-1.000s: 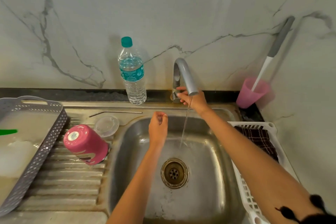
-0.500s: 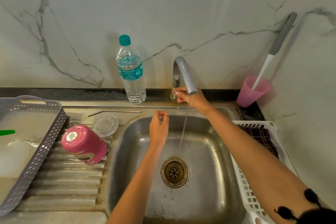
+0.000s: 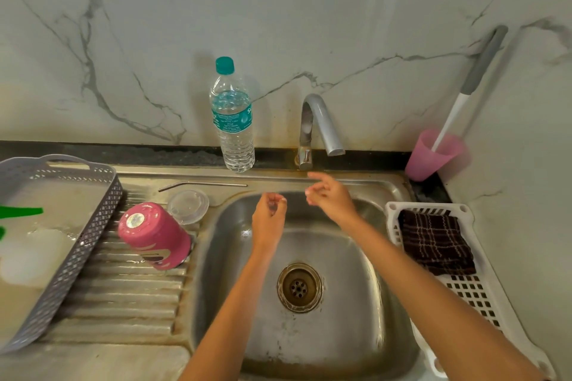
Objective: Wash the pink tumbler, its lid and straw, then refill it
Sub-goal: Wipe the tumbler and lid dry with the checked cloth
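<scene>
Your left hand loosely curled, empty, over sink, your right hand slack, empty, near tap, tumbler bottom-up on drainboard

Pink tumbler upside down on drainboard, clear lid and steel straw behind

Soft even light, wide-angle edge warp, right grip blurred.
</scene>
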Demonstrator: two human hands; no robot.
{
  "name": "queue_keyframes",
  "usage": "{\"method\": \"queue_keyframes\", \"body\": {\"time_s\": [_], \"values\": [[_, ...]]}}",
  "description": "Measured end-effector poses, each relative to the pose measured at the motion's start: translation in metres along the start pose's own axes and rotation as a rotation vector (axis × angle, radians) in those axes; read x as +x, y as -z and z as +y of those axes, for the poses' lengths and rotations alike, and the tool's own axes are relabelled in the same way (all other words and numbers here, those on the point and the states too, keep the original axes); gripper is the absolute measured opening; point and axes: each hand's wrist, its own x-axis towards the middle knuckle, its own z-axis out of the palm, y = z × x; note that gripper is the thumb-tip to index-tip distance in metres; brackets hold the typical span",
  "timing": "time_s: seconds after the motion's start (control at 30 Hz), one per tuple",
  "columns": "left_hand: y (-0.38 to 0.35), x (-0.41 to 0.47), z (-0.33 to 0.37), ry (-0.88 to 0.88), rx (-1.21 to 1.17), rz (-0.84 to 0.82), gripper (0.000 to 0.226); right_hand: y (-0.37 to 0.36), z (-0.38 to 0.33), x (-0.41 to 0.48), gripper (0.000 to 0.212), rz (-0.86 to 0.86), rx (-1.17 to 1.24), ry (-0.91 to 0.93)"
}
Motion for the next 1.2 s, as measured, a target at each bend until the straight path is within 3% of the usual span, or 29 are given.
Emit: {"method": "queue_keyframes", "body": {"time_s": [0.13, 0.3, 0.53, 0.63, 0.8, 0.87, 1.07, 1.2], "values": [[0.034, -0.03, -0.007, -0.013, 0.0, 0.059, 0.012, -0.03, 0.017, -0.025, 0.027, -0.07, -0.132, -0.001], [0.095, -0.072, -0.023, -0.055, -0.075, 0.219, 0.011, -0.08, -0.003, -0.044, 0.028, -0.215, -0.123, 0.061], [0.161, -0.09, -0.048, -0.087, 0.038, 0.586, 0.024, -0.142, -0.04, -0.057, 0.036, -0.38, -0.122, 0.205], [0.172, -0.084, -0.051, -0.044, 0.039, 0.671, 0.041, -0.157, -0.051, -0.058, 0.039, -0.422, -0.124, 0.247], [0.186, -0.057, -0.052, -0.084, -0.056, 0.438, 0.102, -0.161, -0.057, -0.056, 0.04, -0.446, -0.143, 0.267], [0.19, -0.049, -0.051, -0.109, -0.101, 0.336, 0.111, -0.16, -0.055, -0.055, 0.04, -0.443, -0.143, 0.269], [0.185, -0.047, -0.038, -0.153, -0.104, 0.317, 0.083, -0.144, -0.046, -0.057, 0.038, -0.419, -0.111, 0.251], [0.159, -0.052, -0.029, -0.146, -0.165, 0.193, 0.086, -0.113, -0.03, -0.058, 0.037, -0.331, -0.114, 0.233]]}}
